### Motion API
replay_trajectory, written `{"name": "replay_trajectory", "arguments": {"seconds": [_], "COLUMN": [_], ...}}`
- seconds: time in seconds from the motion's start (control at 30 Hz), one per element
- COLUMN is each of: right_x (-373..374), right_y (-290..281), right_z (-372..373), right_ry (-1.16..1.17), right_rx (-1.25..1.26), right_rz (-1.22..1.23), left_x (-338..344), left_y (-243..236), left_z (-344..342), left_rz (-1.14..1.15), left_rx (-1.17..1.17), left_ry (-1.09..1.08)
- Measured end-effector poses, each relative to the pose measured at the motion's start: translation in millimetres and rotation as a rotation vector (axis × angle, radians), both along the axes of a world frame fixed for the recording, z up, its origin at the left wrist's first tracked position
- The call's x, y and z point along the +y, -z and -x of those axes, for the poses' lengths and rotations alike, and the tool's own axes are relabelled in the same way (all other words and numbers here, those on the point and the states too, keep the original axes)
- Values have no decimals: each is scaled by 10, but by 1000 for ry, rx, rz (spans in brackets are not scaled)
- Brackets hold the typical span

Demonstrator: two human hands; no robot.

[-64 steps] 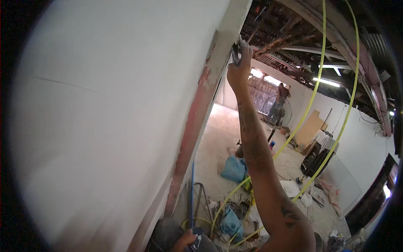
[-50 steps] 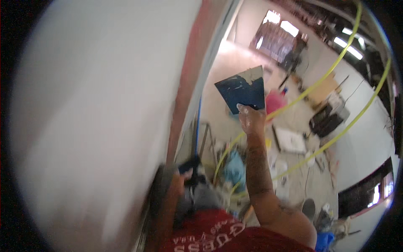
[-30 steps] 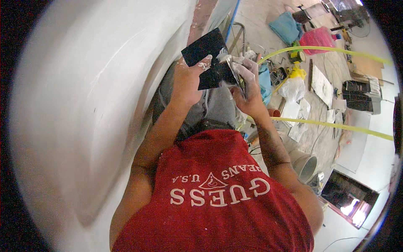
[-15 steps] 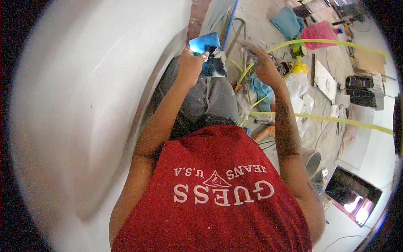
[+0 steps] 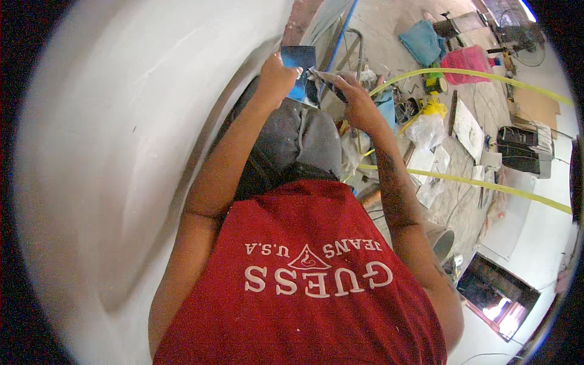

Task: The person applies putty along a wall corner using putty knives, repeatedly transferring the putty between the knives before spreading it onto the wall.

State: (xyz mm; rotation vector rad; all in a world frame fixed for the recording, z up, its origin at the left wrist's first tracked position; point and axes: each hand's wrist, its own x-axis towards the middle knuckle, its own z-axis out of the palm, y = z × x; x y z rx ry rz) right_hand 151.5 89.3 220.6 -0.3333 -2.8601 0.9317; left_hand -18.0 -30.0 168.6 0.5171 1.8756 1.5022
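Note:
My left hand (image 5: 279, 80) grips a flat, shiny metal plate (image 5: 298, 56) by its left edge, thumb on top. Blue and dark reflections show on its face. My right hand (image 5: 360, 104) is closed around a putty knife (image 5: 327, 78) smeared with pale paste. The knife's tip lies over the plate's right side, where whitish paste shows. Whether the two metals touch, I cannot tell. Both hands are in front of my grey-trousered legs, beside the large white wall.
A smooth white wall (image 5: 115, 140) fills the left side. Yellow rails (image 5: 493, 190) run across the right. Beyond them, the floor holds a blue cloth (image 5: 422, 44), a pink bag (image 5: 465, 65), clear plastic (image 5: 427, 131), a white board (image 5: 469, 129) and a fan (image 5: 521, 40). A bucket (image 5: 440, 242) stands by my right elbow.
My right hand has moved left, bringing the putty knife from beyond the plate's right side onto it. The plate has tilted and its reflections have darkened. My view has shifted slightly.

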Motion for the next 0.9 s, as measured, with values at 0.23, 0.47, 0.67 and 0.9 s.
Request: {"name": "replay_trajectory", "arguments": {"seconds": [0.23,0.47,0.67,0.9], "right_x": [1,-118,-220,-283], "right_y": [76,211,406,516], "right_z": [-70,-133,-173,-196], "right_ry": [-70,-123,-111,-148], "right_rx": [-136,-130,-100,-78], "right_rz": [114,134,91,106], "left_x": [-2,117,107,97], "left_y": [-103,185,104,82], "left_z": [38,140,107,76], "left_rz": [123,180,274,258], "left_rx": [143,8,43,118], "left_ry": [65,149,218,184]}}
